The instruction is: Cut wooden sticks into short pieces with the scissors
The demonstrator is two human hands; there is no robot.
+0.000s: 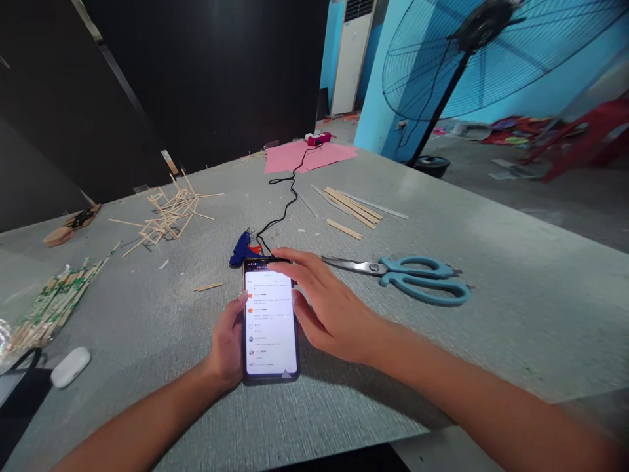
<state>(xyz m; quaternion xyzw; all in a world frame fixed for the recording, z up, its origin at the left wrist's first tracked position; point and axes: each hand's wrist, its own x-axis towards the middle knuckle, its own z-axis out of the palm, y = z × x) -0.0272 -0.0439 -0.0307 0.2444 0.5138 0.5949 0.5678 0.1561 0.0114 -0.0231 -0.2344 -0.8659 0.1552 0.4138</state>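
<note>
A lit smartphone (271, 328) lies upright before me, its screen showing rows of small text with round icons. My left hand (230, 344) grips its left edge, thumb on the side and the other fingers mostly hidden behind. My right hand (334, 305) reaches over from the right with fingers stretched out; the fingertips touch the top of the screen and the thumb is by the right edge. Just beyond the phone lies a blue glue gun (242, 249) with an orange trigger, partly covered. To the right of my right hand rest scissors (425, 278) with blue handles.
On the grey table (466, 354) stand a thin stick framework (170, 213), loose flat sticks (354, 208), wrapped sticks (59, 298) and a white earbud case (71, 367). A black cord (293, 190) runs to a power strip (318, 138) on pink paper (285, 157). A large fan (484, 29) stands behind.
</note>
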